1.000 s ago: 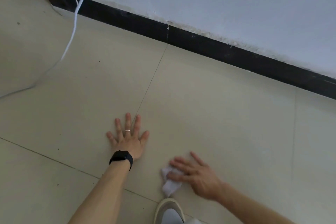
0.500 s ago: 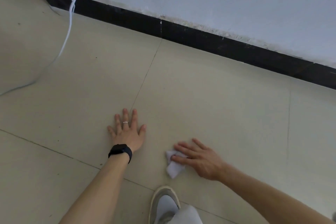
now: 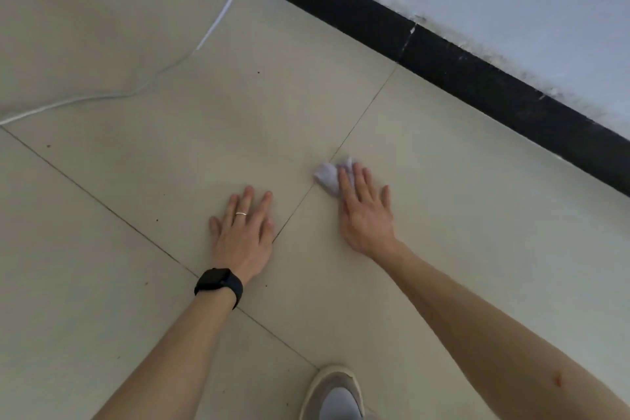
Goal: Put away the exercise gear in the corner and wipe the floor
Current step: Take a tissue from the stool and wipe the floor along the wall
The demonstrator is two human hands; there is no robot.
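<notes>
A small crumpled white cloth (image 3: 326, 176) lies on the beige tiled floor (image 3: 170, 153) beside a grout line. My right hand (image 3: 364, 211) presses it down with straight fingers, and part of the cloth is hidden under them. My left hand (image 3: 243, 233) lies flat on the floor to the left, fingers spread, holding nothing; it wears a ring, and a black watch sits on its wrist. No exercise gear is in view.
A white cable (image 3: 218, 20) runs down from the top and trails left across the floor. A black skirting board (image 3: 477, 78) lines the white wall at the upper right. The toe of my shoe (image 3: 335, 392) shows at the bottom edge.
My right hand has pushed the cloth forward, away from my shoe and toward the wall, past the left hand. The view has swung and tilted. My left hand stays flat on the floor.
</notes>
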